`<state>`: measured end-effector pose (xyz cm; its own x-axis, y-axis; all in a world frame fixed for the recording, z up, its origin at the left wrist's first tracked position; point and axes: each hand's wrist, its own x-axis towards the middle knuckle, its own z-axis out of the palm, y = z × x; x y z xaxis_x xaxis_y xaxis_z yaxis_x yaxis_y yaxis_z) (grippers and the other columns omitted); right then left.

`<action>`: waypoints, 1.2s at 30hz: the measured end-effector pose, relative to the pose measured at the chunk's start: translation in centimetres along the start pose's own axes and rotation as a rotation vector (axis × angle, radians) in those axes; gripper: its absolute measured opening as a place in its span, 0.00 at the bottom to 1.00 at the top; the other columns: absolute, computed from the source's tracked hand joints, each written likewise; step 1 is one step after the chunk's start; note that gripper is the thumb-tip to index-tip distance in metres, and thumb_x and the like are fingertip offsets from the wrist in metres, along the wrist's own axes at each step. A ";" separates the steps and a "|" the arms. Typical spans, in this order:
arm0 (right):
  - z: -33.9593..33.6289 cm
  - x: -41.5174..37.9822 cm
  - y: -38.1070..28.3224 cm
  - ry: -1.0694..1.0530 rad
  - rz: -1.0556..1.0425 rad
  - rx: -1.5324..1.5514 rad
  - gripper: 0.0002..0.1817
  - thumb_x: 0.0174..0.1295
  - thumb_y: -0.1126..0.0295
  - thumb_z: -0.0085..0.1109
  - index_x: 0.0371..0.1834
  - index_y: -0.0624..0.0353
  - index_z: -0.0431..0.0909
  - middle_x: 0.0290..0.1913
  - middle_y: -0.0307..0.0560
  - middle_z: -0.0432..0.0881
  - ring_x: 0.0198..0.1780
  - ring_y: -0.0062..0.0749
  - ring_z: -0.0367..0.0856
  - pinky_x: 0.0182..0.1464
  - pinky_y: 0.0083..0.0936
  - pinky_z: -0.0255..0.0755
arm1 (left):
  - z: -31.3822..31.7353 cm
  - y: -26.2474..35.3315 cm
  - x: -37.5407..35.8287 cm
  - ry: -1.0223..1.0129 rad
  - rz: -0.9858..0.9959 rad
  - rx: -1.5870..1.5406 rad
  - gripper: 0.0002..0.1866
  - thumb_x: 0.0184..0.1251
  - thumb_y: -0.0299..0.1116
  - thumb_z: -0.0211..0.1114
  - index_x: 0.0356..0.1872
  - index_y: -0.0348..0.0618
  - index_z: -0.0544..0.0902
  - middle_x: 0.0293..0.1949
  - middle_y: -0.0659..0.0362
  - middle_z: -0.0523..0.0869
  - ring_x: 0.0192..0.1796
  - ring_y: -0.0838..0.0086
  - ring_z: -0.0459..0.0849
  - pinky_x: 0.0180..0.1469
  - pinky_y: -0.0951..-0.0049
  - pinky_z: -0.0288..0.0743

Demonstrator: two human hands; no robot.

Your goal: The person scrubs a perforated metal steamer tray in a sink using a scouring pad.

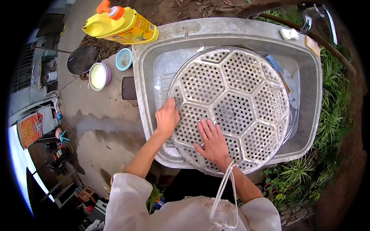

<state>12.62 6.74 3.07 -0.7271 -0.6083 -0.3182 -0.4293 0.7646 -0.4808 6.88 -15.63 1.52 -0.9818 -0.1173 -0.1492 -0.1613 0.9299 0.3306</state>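
A large round metal steamer tray point(233, 114), full of small holes and pressed with hexagon shapes, lies across a grey sink basin point(311, 104). My left hand point(167, 116) is closed at the tray's left rim, its fingers curled over something I cannot make out. Flat on the lower middle of the tray rests my right hand point(213, 144), fingers spread. A white cord loop hangs from the right wrist. Partly hidden beyond the tray's right edge, a blue-bristled brush point(273, 62) lies in the basin.
A yellow bottle point(133, 27) with an orange pump stands on the sink's back left corner. White soap point(289, 34) and a sponge point(312, 46) sit at the back right, near a faucet point(307, 21). Left of the sink are a blue bowl point(123, 59) and a bucket point(98, 76).
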 end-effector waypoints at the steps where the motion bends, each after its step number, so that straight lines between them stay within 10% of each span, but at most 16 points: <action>1: 0.1 0.2 -0.1 -0.002 0.002 -0.004 0.43 0.70 0.41 0.42 0.80 0.59 0.51 0.82 0.47 0.52 0.82 0.41 0.48 0.80 0.44 0.43 | 0.5 0.4 2.8 0.045 0.014 0.012 0.12 0.58 0.24 0.65 0.42 0.38 0.74 0.40 0.43 0.84 0.37 0.44 0.85 0.38 0.50 0.80; 5: 0.9 0.1 -0.3 0.071 0.038 0.005 0.43 0.70 0.43 0.45 0.80 0.61 0.53 0.81 0.52 0.53 0.81 0.47 0.49 0.79 0.48 0.44 | 0.8 2.9 9.3 0.097 -0.021 -0.006 0.11 0.61 0.24 0.64 0.44 0.37 0.75 0.41 0.42 0.84 0.37 0.42 0.85 0.38 0.49 0.80; 11: 0.7 0.7 -0.2 0.053 0.031 0.042 0.43 0.70 0.42 0.45 0.80 0.59 0.52 0.81 0.50 0.52 0.82 0.46 0.47 0.80 0.47 0.42 | 0.3 0.8 -1.0 -0.011 0.158 -0.022 0.14 0.56 0.27 0.67 0.42 0.39 0.75 0.39 0.47 0.84 0.39 0.49 0.86 0.41 0.52 0.81; 17: 0.4 0.6 0.0 0.049 0.035 -0.040 0.43 0.72 0.40 0.40 0.81 0.59 0.51 0.82 0.46 0.51 0.82 0.40 0.46 0.81 0.43 0.40 | 1.4 3.6 10.8 0.088 0.124 0.059 0.09 0.59 0.23 0.62 0.40 0.38 0.73 0.39 0.44 0.82 0.36 0.47 0.85 0.36 0.51 0.80; 21: 0.3 0.7 -0.3 0.038 0.054 -0.010 0.43 0.72 0.41 0.40 0.80 0.60 0.51 0.82 0.47 0.50 0.83 0.41 0.46 0.81 0.42 0.39 | 1.3 3.3 -0.7 -0.051 0.329 -0.046 0.10 0.58 0.24 0.64 0.39 0.40 0.74 0.38 0.50 0.80 0.35 0.53 0.86 0.35 0.53 0.81; 36: 1.1 0.7 -0.4 0.093 0.022 0.039 0.43 0.71 0.42 0.43 0.79 0.63 0.53 0.81 0.51 0.52 0.82 0.44 0.46 0.81 0.43 0.40 | 2.0 4.3 3.9 -0.055 0.468 -0.015 0.10 0.57 0.26 0.63 0.38 0.41 0.73 0.38 0.50 0.78 0.35 0.51 0.85 0.32 0.53 0.80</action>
<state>12.89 5.71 2.12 -0.7839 -0.5672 -0.2525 -0.3927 0.7679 -0.5060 2.59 -11.32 0.48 -0.9428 0.3321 -0.0301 0.2953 0.8733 0.3875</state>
